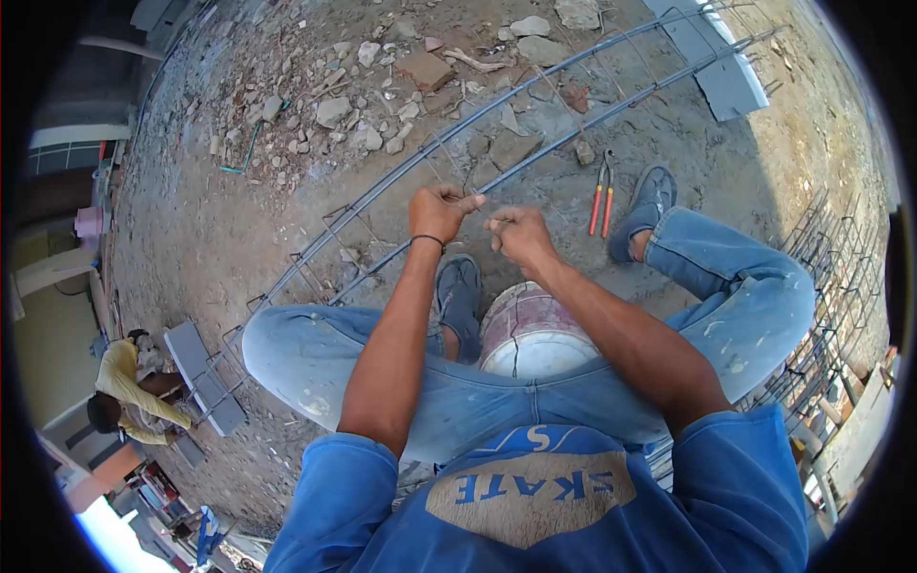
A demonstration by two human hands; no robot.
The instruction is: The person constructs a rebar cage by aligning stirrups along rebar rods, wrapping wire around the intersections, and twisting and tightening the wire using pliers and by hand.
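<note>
rebar cage (pixel 525 161): mtl | pincer grips (pixel 607 210): smooth plstc | jeans (pixel 478 401): matt cloth (paint-flecked)

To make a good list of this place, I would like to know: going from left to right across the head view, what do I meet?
Person in yellow → left hand → right hand → red-handled pliers → right shoe → heap of steel frames.

The cage (pixel 544 156) spans diagonally from over the left board (pixel 199 363) to over the far-right board (pixel 712 62), with rubble (pixel 425 72) beyond it, the bucket (pixel 540 353) between the legs (pixel 315 358), the pliers (pixel 608 207) left of the right shoe (pixel 654 198), and a co-worker (pixel 129 382) beside the left board.
</note>
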